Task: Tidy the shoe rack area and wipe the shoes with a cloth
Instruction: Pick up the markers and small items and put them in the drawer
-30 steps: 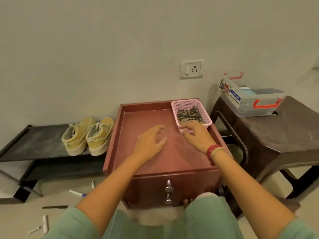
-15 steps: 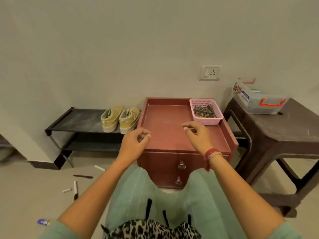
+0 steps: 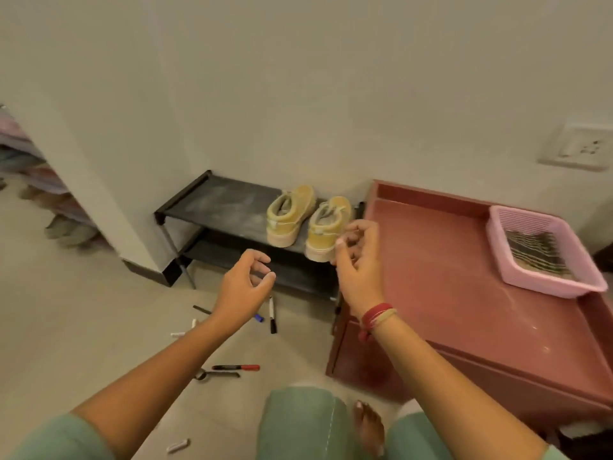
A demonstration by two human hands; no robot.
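A pair of yellow shoes (image 3: 306, 219) stands on the dusty top shelf of a low black shoe rack (image 3: 215, 207) against the wall. A folded checked cloth (image 3: 534, 249) lies in a pink basket (image 3: 550, 283) on the red-brown cabinet (image 3: 441, 270). My left hand (image 3: 243, 287) hovers over the floor in front of the rack, fingers loosely curled, holding nothing. In front of the right shoe my right hand (image 3: 358, 260), red threads at its wrist, hangs in the air with fingers loosely curled and empty.
Markers (image 3: 272, 315) and pens, among them a red-capped one (image 3: 237, 367), lie scattered on the floor with small white bits (image 3: 178, 445). A wall corner (image 3: 139, 260) juts out left of the rack. My bare foot (image 3: 366, 423) is on the floor by the cabinet.
My view has swung left and pulled back from the cabinet toward the rack. Both hands left the cabinet top and moved left; the right one let go of the basket rim.
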